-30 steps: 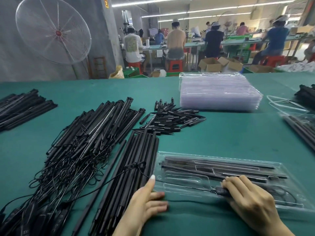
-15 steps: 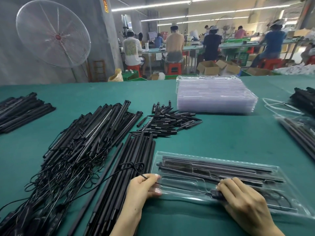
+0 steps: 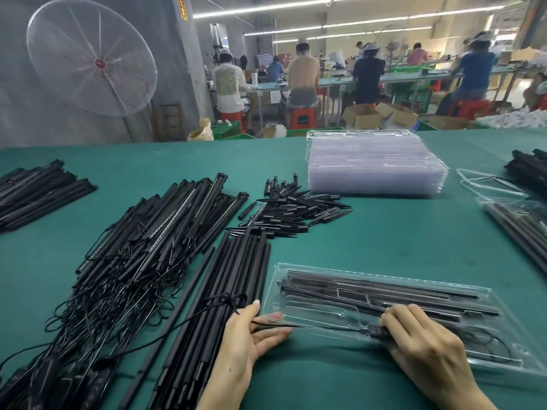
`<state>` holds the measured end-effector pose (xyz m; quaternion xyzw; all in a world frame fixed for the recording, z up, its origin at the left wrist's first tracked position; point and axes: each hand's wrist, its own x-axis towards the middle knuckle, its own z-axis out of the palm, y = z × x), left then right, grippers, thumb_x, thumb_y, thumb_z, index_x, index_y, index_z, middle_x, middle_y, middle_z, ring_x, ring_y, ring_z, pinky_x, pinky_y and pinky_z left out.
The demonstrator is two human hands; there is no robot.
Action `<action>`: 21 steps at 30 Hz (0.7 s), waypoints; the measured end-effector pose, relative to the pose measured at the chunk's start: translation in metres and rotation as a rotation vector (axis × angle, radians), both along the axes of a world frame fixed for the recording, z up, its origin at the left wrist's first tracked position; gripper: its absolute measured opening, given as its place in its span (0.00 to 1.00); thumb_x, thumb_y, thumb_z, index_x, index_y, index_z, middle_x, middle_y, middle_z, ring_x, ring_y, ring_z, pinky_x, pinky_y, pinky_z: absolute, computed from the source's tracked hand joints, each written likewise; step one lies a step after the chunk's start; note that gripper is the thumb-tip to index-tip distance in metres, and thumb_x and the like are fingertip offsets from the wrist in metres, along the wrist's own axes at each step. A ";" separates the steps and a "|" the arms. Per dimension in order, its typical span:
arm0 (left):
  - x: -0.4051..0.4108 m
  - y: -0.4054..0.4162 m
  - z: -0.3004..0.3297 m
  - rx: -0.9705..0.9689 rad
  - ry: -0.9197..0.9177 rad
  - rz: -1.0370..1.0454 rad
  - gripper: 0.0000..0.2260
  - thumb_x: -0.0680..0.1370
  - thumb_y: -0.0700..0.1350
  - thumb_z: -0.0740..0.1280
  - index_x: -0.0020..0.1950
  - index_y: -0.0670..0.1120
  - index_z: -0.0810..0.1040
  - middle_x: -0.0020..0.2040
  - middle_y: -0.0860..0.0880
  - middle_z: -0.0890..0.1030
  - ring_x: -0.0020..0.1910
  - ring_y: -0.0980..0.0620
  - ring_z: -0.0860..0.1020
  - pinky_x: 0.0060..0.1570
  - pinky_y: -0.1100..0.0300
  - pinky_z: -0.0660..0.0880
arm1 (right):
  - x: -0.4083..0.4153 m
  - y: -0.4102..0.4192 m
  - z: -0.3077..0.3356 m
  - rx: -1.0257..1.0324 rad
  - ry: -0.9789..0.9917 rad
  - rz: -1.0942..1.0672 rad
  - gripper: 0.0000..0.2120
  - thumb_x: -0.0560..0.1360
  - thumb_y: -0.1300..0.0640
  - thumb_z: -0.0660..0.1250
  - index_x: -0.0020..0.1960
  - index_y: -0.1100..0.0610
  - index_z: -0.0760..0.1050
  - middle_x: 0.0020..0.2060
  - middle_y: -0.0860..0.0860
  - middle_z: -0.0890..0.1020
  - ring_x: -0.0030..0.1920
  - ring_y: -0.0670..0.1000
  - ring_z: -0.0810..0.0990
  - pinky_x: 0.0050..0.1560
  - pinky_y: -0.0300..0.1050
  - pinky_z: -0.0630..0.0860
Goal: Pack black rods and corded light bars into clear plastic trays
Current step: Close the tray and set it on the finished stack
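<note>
While gripping the cord's black plug [image 3: 377,331] in the clear tray [image 3: 503,303]: right hand [image 3: 426,347]; left hand [image 3: 248,335] pinching cord [image 3: 325,326], now drawn straighter.

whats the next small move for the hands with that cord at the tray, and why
Probably feed the slack cord rightward into the clear tray. The left hand pinches the cord just off the tray's left edge, the right hand presses the inline switch into the tray, and the stretch between them lies straight across it, not yet coiled in.
</note>
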<state>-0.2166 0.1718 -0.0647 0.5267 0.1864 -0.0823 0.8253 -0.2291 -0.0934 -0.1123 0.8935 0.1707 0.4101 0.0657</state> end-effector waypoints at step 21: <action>0.025 -0.009 -0.008 0.290 -0.005 -0.032 0.09 0.76 0.35 0.67 0.49 0.43 0.69 0.35 0.43 0.80 0.29 0.52 0.79 0.32 0.61 0.71 | -0.003 0.001 0.006 -0.011 -0.012 0.046 0.07 0.62 0.65 0.71 0.33 0.56 0.75 0.33 0.51 0.77 0.31 0.54 0.77 0.27 0.45 0.73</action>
